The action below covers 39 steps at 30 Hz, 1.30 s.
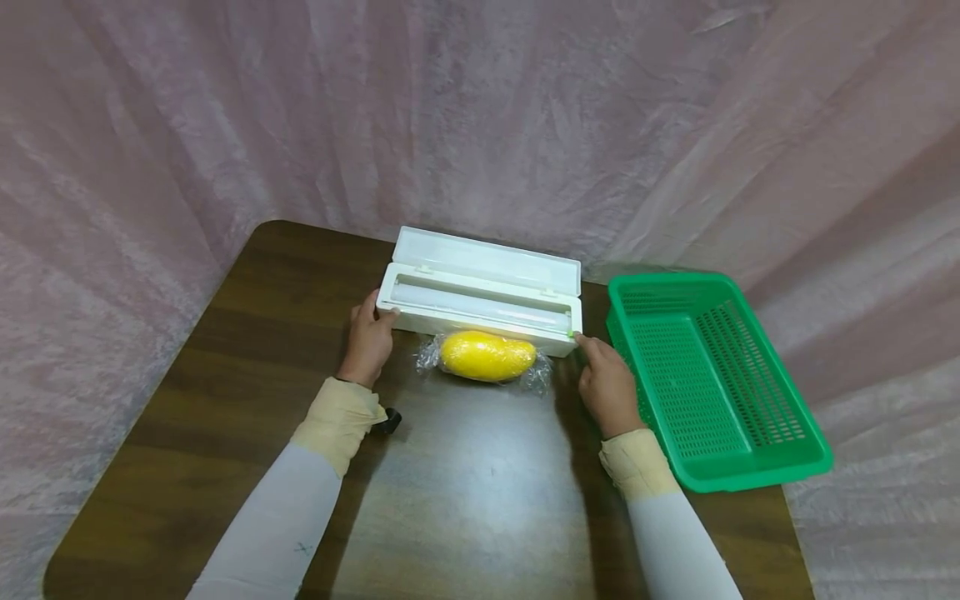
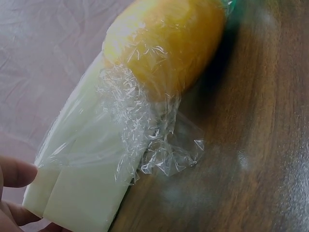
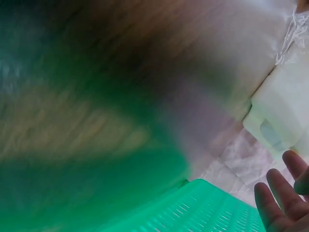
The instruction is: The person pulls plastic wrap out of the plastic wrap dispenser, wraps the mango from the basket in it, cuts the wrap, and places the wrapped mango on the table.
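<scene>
A white cling film dispenser (image 1: 480, 321) lies near the table's back edge with its lid (image 1: 487, 260) raised and a roll of film (image 1: 480, 307) inside. My left hand (image 1: 367, 337) grips its left end, the thumb at the front edge. At the opposite end, my right hand (image 1: 609, 387) touches the corner beside a small green slider (image 1: 572, 334) with extended fingertips. A yellow mango-like fruit (image 1: 487, 356), wrapped in clear film, rests against the dispenser's front. Crumpled film (image 2: 164, 150) sticks out from the fruit's ends. In the right wrist view, the fingers (image 3: 285, 193) are slightly spread.
A green plastic basket (image 1: 813, 457) stands to the right of my right hand, on the brown wooden table (image 1: 247, 358). Pink curtain-like cloth (image 1: 487, 125) hangs behind the table. Much of the right wrist view is blurred.
</scene>
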{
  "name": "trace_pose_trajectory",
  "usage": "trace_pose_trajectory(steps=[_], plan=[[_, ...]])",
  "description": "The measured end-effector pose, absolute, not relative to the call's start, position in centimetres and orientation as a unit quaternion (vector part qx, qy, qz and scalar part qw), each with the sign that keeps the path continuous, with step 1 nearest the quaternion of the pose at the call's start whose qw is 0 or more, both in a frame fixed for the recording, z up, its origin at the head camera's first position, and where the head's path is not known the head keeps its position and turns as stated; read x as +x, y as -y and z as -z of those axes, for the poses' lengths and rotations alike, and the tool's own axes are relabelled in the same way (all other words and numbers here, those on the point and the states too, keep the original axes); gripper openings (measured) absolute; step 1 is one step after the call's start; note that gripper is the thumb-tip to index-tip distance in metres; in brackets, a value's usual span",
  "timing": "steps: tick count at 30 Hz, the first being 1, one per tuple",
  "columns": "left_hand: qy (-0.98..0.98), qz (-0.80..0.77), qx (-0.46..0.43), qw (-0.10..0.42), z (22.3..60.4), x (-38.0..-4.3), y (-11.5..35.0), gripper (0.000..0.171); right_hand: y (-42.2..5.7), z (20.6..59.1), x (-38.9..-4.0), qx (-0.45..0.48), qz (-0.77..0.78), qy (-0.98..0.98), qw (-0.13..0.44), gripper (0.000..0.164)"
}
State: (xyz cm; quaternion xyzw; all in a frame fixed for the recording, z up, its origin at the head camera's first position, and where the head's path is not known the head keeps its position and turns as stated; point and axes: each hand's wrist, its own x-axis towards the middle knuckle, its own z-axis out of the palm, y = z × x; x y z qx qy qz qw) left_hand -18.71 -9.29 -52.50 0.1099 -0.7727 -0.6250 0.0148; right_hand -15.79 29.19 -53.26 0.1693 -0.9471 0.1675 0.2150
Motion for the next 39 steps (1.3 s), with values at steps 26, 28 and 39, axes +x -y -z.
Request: trace_pose_trajectory(steps=[26, 28, 39], plan=[[0.799, 0.582, 0.087, 0.125, 50.1, -17.1, 9.3, 0.043, -26.7, 51.9, -14.2, 0.147, -0.208, 0.937, 0.241, 0.057], [0.810, 0.565, 0.072, 0.143, 49.7, -16.6, 8.7, 0.037, -25.9, 51.6, -13.9, 0.168, -0.212, 0.930, 0.247, 0.052], [0.854, 0.488, -0.158, 0.086, 50.3, -13.8, 5.0, 0.021, -21.3, 51.7, -13.3, 0.300, -0.214, 0.897, 0.243, 0.036]])
